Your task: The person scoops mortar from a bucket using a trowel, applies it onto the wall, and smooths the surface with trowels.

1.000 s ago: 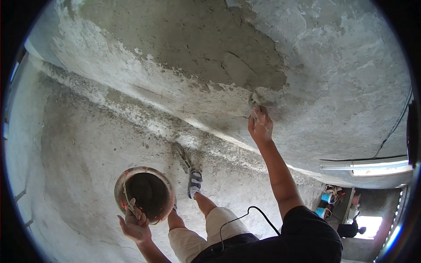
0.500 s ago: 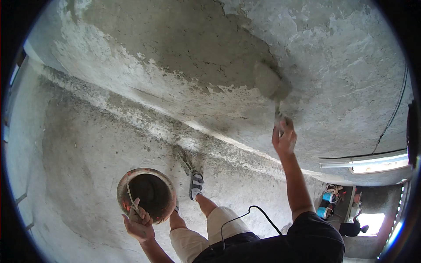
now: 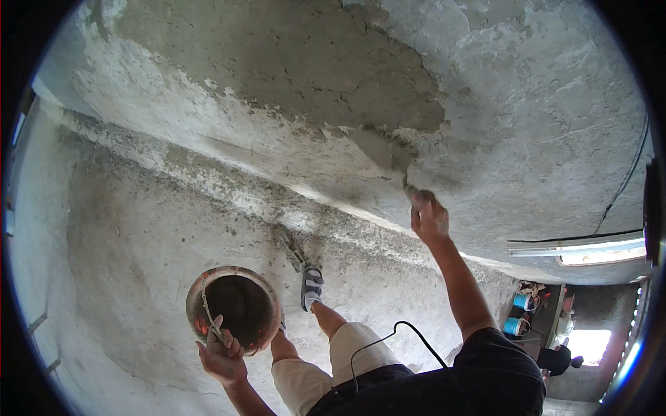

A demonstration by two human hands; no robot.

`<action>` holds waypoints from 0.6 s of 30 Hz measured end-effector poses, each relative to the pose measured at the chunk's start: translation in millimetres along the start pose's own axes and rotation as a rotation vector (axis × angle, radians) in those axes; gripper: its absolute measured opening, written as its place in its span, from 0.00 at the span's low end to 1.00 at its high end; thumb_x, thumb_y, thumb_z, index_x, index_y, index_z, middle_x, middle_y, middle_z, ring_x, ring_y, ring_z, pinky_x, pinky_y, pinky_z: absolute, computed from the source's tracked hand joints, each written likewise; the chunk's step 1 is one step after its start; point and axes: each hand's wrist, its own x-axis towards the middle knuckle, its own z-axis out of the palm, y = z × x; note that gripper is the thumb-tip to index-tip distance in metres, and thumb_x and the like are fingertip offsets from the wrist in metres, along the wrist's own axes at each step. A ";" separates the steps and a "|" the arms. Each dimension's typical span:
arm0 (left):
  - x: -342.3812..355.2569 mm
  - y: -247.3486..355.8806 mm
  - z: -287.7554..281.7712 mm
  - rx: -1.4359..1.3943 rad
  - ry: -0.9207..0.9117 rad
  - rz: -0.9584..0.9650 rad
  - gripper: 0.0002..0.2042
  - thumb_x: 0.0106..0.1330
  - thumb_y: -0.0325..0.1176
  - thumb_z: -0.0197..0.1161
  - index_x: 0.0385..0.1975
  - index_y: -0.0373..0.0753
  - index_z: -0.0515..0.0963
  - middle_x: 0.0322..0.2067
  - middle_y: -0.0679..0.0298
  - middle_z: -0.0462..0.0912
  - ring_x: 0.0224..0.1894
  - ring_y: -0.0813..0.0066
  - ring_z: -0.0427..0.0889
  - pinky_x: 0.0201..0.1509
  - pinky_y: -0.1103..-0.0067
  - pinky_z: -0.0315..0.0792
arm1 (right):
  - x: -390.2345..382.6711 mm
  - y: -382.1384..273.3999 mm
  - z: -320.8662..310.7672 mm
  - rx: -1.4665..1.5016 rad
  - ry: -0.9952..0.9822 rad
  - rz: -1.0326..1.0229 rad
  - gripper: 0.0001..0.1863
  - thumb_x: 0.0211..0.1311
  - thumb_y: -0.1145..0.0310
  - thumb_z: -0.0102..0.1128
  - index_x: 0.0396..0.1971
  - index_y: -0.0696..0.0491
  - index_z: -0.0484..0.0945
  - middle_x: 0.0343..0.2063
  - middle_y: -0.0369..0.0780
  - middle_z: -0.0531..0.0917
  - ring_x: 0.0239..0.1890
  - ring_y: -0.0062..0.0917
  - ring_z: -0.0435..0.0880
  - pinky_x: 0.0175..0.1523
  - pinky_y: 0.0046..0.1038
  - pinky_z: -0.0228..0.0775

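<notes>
My right hand [image 3: 431, 216] is closed round the handle of a trowel [image 3: 383, 148], whose flat grey blade lies against the wall at the lower edge of a darker, wet-looking plaster patch [image 3: 298, 62]. Down at the left, my left hand [image 3: 223, 355] grips the wire handle of a round bucket [image 3: 269, 298] with a worn, reddish rim. The bucket hangs with its mouth toward me. Its inside is dark, and I cannot make out clearly what is in it.
Another long-handled tool, perhaps a float [image 3: 290, 248], lies on the floor by my sandalled foot [image 3: 311, 288]. Blue buckets [image 3: 515, 326] stand at the far right. A cable [image 3: 624, 184] runs along the wall above a light strip [image 3: 583, 248]. Another person [image 3: 555, 360] is visible beyond.
My right hand has moved left and slightly down, bringing the trowel from the patch's right end to its lower edge. The left hand and bucket have barely shifted.
</notes>
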 end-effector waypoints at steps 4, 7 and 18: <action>2.2 -7.6 9.5 0.011 -0.013 -0.001 0.44 0.69 0.70 0.43 0.63 0.27 0.69 0.22 0.69 0.64 0.16 0.84 0.55 0.16 0.85 0.48 | 54.0 7.0 -11.8 0.020 0.147 0.043 0.19 0.56 0.78 0.64 0.48 0.53 0.73 0.42 0.52 0.82 0.36 0.49 0.85 0.35 0.41 0.79; 2.1 -12.3 18.7 0.007 -0.015 -0.019 0.44 0.70 0.69 0.41 0.63 0.27 0.69 0.22 0.69 0.64 0.16 0.84 0.54 0.17 0.84 0.47 | 67.9 16.1 7.3 0.089 0.089 0.101 0.17 0.61 0.75 0.61 0.50 0.51 0.74 0.42 0.49 0.81 0.36 0.44 0.85 0.35 0.37 0.79; -3.5 -15.5 5.1 -0.009 -0.032 -0.026 0.45 0.69 0.70 0.42 0.64 0.26 0.68 0.23 0.69 0.64 0.17 0.84 0.54 0.18 0.84 0.48 | 35.1 -28.7 67.4 0.270 -0.322 0.289 0.21 0.60 0.75 0.58 0.55 0.50 0.72 0.35 0.46 0.80 0.31 0.40 0.82 0.34 0.41 0.74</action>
